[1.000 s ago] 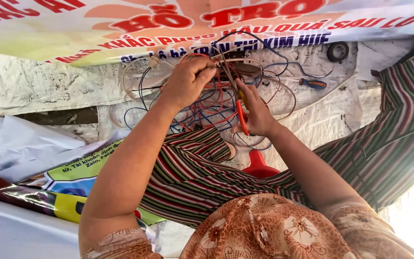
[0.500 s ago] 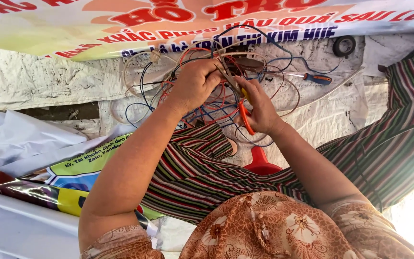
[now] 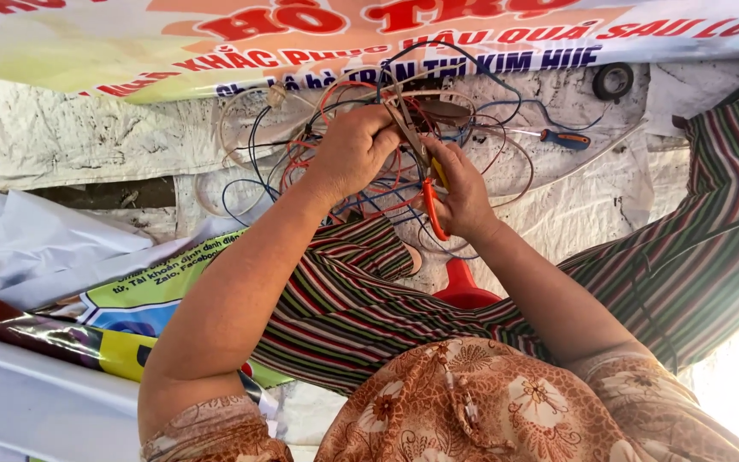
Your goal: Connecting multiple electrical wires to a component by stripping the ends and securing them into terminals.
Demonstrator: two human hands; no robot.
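The left hand (image 3: 354, 152) is closed around a bunch of thin wires (image 3: 335, 111). The wires are red, blue, black and white, and they lie in a messy pile on the white sheet (image 3: 70, 137) in front of the person. The right hand (image 3: 462, 190) grips a pair of pliers (image 3: 425, 175) with orange handles. The tip of the pliers points up into the wires, close to the left hand. A screwdriver (image 3: 564, 138) with an orange and blue handle lies to the right of the pile. A black tape roll (image 3: 613, 82) sits above it. A red plastic thing (image 3: 464, 287) stands between the striped legs.
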